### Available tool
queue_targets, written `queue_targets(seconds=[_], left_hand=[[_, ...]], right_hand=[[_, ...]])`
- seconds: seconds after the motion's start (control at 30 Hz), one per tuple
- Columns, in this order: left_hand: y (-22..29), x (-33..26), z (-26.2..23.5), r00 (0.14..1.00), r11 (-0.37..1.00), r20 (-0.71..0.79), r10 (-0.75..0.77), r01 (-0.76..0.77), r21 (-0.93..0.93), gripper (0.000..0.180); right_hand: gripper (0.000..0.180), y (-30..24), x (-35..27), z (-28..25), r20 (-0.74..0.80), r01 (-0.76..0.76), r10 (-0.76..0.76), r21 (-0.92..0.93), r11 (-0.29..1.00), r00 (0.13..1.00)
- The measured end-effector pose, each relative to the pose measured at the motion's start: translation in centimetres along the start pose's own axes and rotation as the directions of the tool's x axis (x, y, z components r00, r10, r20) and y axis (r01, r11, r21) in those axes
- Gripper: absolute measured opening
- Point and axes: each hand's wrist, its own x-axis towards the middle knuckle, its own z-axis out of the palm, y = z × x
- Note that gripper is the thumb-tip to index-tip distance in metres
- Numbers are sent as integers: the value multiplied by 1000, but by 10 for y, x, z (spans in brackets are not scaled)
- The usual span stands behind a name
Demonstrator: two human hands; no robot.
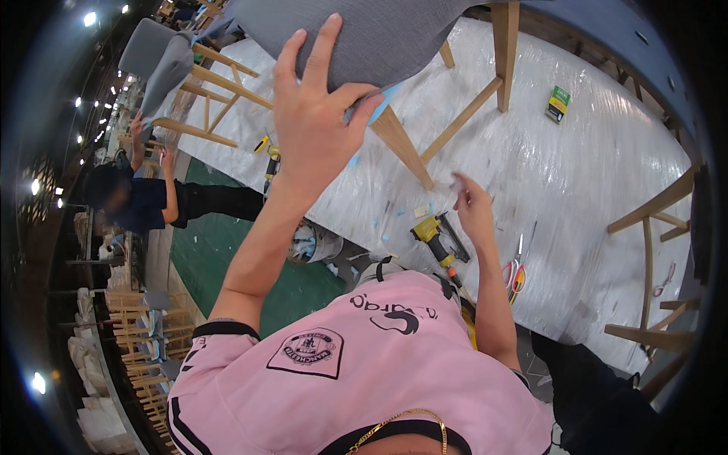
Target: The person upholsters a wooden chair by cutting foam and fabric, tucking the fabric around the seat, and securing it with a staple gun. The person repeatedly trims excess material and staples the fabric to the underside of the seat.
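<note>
A grey fabric chair seat [394, 45] on wooden legs is at the top of the view, standing on a table covered in clear plastic film [576, 197]. My left hand [315, 117] is on its near edge: two fingers lie spread over the fabric, while the thumb and forefinger close on the edge by a light-blue strip [384, 102]. Close to the foot of the chair leg [406, 148], my right hand [475, 211] is raised with the forefinger stretched out and the others loosely bent. I see nothing in it. A yellow-and-black nail gun [436, 241] lies just below that hand.
Scissors [516, 273] lie right of my right forearm, and a green-and-yellow box [557, 104] sits farther back. Another wooden chair frame [652, 220] stands at right. At left, a co-worker [140, 197] handles a grey chair [171, 68]. A scrap-filled bucket [315, 243] stands below the table's edge.
</note>
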Motion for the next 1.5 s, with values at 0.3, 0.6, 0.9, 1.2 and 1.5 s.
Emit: queue_targets(seconds=[0.3,0.6,0.9,1.2,1.5], left_hand=[[-4,-6,17,989,977,-117,-85,59,-203,20],[3,-1,10,996,980,-66,-57,43,-194,17],[11,0,-1,995,985,67,70,-80,151,18],[10,2,1,996,978,63,62,-73,198,26],[4,3,-5,997,992,5,82,-82,93,18]], right_hand=[[24,-158,81,1,-79,325,-329,481,814,941],[31,-200,102,26,-136,192,-142,510,838,980],[32,53,10,-26,-296,-140,184,162,977,937],[37,222,-214,-87,-742,-866,448,-399,301,498],[47,244,-218,-76,-743,-865,454,-361,348,493]])
